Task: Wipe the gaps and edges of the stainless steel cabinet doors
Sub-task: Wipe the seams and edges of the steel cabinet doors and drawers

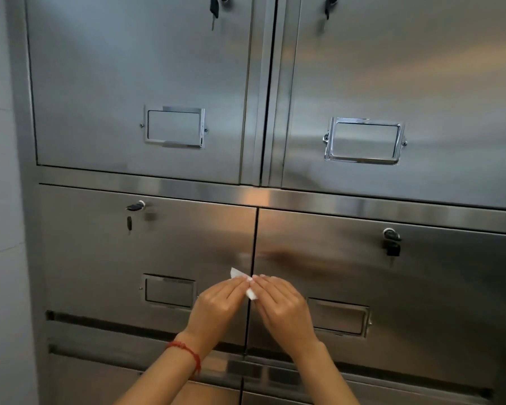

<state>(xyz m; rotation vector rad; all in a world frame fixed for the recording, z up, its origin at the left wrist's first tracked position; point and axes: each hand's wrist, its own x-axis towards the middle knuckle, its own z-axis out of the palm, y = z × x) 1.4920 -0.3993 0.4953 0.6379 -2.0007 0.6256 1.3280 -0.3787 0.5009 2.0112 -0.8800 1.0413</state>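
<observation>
Held a small white wipe [250, 287] pinched in left hand [219, 299] and right hand [278, 302] at the lower doors' gap [254, 247], most gaps likely unwiped.

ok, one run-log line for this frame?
left hand: pinching white tissue | right hand: pinching same tissue | location: at vertical gap between lower doors

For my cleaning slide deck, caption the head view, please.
Both hands, left hand and right hand, pinch a white wipe at the lower cabinet doors' centre gap.
</observation>
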